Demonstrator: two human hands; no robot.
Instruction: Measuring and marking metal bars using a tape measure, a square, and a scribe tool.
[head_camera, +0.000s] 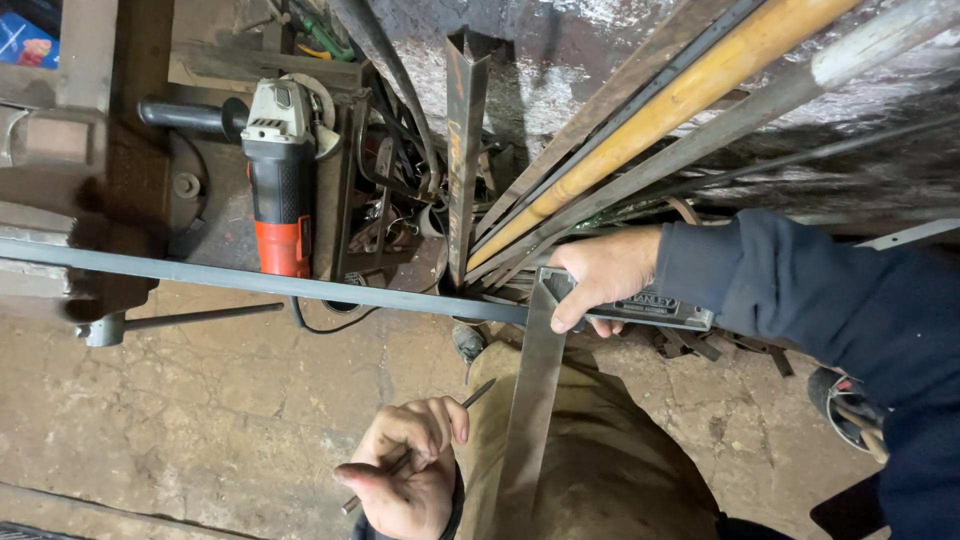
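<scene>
Workshop floor of cracked concrete, metal stock leaning on the wall at 1 o'clock.

Right hand (605, 275) is clamped on the stock of a square (640, 305), pressing it against the long steel bar (250, 281) that crosses from 9 o'clock toward centre; the square's blade (530, 400) hangs down toward 6 o'clock over the person's knee. Left hand (405, 480), at 6 o'clock, has its fingers closed round a thin scriber (470, 395), tip pointing up toward the blade but apart from it. An angle grinder (280, 175) lies behind the bar at 11 o'clock. To mark well, I judge the stock should sit flush along the bar with no rock, and the scriber should run tight against the blade edge in one firm stroke.
</scene>
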